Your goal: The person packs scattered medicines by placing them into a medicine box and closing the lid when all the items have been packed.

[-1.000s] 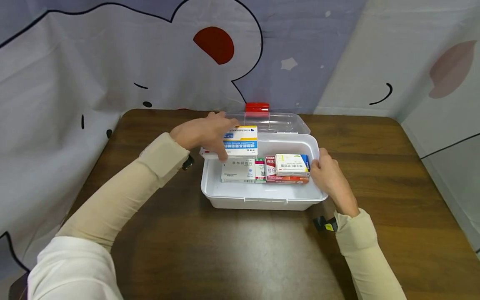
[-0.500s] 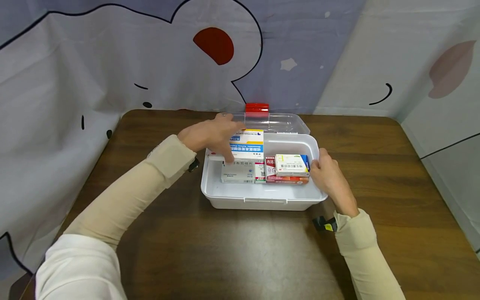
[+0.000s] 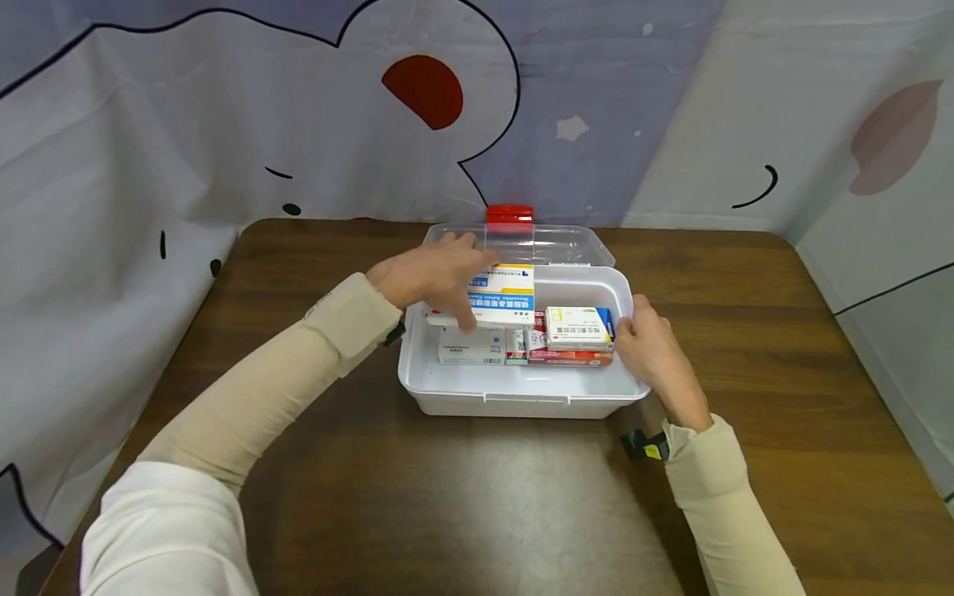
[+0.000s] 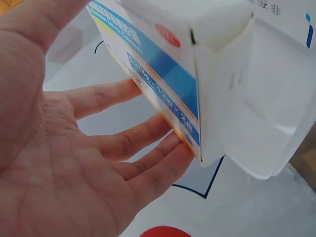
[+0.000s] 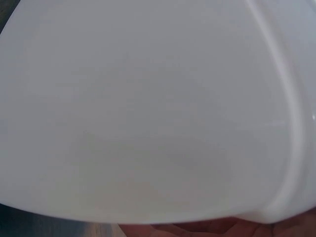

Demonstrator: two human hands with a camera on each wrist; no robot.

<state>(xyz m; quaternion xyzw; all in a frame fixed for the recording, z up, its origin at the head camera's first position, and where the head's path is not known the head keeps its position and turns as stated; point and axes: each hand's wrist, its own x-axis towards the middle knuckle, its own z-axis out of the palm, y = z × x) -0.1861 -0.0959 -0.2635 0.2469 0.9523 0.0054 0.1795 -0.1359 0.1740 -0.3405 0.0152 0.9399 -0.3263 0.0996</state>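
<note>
In the head view, my left hand [image 3: 440,277] holds a white medicine box [image 3: 503,298] with blue and yellow bands over the left half of a white plastic storage box [image 3: 522,406]. Its fingertips lie along the medicine box's edge in the left wrist view. Below it a pale medicine box [image 3: 471,348] is partly covered. To the right lie a green-and-white carton [image 3: 516,348], a red-and-white carton [image 3: 570,358] and, on top, a white carton with a blue end [image 3: 577,329]. At the storage box's right rim, my right hand [image 3: 659,352] grips the wall, its fingers mostly hidden in the right wrist view.
The storage box's clear lid [image 3: 566,244] is folded back behind it, with a red latch [image 3: 510,215] at its far edge. All of it stands on a brown wooden table [image 3: 447,497]. A printed cloth [image 3: 224,108] hangs behind the table.
My left hand has moved right and slightly toward me with the medicine box, which now covers more of the pale box and part of its neighbours. The right hand has stayed put.
</note>
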